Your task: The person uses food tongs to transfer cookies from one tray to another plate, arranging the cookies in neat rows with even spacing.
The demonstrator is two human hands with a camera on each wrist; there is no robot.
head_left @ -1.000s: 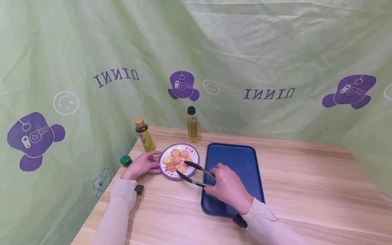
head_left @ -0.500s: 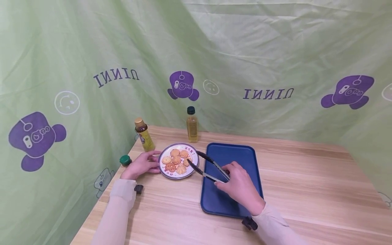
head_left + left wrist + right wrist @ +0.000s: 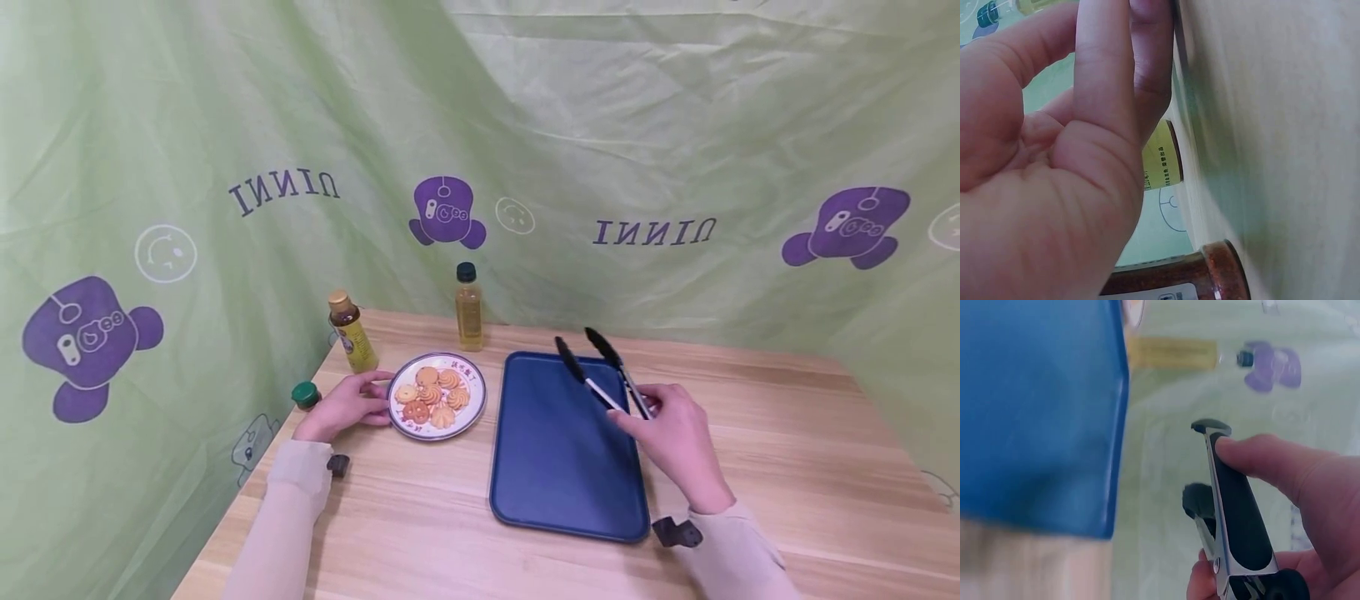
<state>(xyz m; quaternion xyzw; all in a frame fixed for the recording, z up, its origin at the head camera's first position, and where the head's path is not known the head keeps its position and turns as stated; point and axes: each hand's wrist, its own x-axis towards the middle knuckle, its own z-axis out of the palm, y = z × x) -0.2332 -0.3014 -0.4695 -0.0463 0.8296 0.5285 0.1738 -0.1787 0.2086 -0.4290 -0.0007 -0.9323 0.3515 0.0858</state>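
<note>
My left hand (image 3: pixel 348 406) touches the left rim of a round white plate (image 3: pixel 468 423), its fingers spread along the edge. Several cookies (image 3: pixel 431 395) lie on the plate. In the left wrist view the fingertips of my left hand (image 3: pixel 1097 144) run out of the frame. My right hand (image 3: pixel 678 433) grips a pair of tongs (image 3: pixel 1241 512) by the handles, above the right edge of a dark blue tray (image 3: pixel 558 467). The tongs' black tips are spread apart with nothing between them, pointing toward the back of the table.
An oil bottle (image 3: pixel 470 312) with a dark green cap stands behind the plate. A gold-capped bottle (image 3: pixel 354 337) stands at the back left. A green-capped jar (image 3: pixel 305 394) is partly hidden behind my left wrist. Green curtain (image 3: pixel 555 167) hangs around the wooden table (image 3: pixel 420 517).
My right hand has drawn the tongs away from the cookies, rightward across the tray, and their tips now point to the back. My left hand stays at the plate.
</note>
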